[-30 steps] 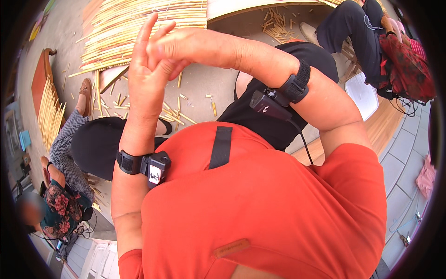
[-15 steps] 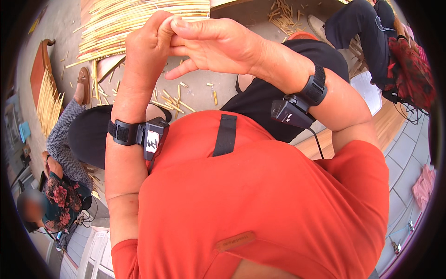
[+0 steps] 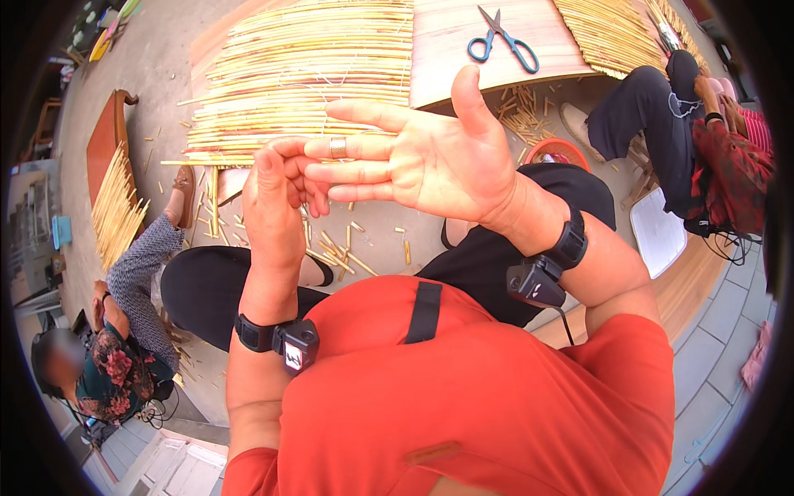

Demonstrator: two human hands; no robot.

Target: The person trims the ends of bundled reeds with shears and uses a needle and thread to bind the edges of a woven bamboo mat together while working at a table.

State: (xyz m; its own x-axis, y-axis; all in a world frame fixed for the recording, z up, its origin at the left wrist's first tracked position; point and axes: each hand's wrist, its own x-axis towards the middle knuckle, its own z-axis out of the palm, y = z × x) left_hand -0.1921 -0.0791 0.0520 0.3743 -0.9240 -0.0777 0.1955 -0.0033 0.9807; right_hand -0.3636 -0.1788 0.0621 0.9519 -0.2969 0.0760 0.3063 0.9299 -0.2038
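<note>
My right hand (image 3: 451, 161) is raised in front of me, palm showing, with its fingers stretched out and a ring (image 3: 337, 147) on one of them. My left hand (image 3: 279, 194) is beside its fingertips, thumb up and fingers loosely bent, partly overlapped by the right fingers. Neither hand holds anything I can see. Just beyond the hands lies a mat of yellow reed stalks (image 3: 306, 62), tied with pale thread. To its right, dark-bladed scissors with teal handles (image 3: 500, 41) rest spread on a wooden board (image 3: 447, 33).
Cut reed pieces (image 3: 335, 252) litter the floor below my hands, with more near a red basket (image 3: 559, 152). Reed bundles stand at left (image 3: 120, 207) and lie at far right (image 3: 608, 37). One person (image 3: 124, 364) sits at left, another (image 3: 653, 107) at right.
My hands have parted from their clasp near the top and come lower; the right palm has turned to show, fingers straight. The view has shifted, bringing the scissors into sight.
</note>
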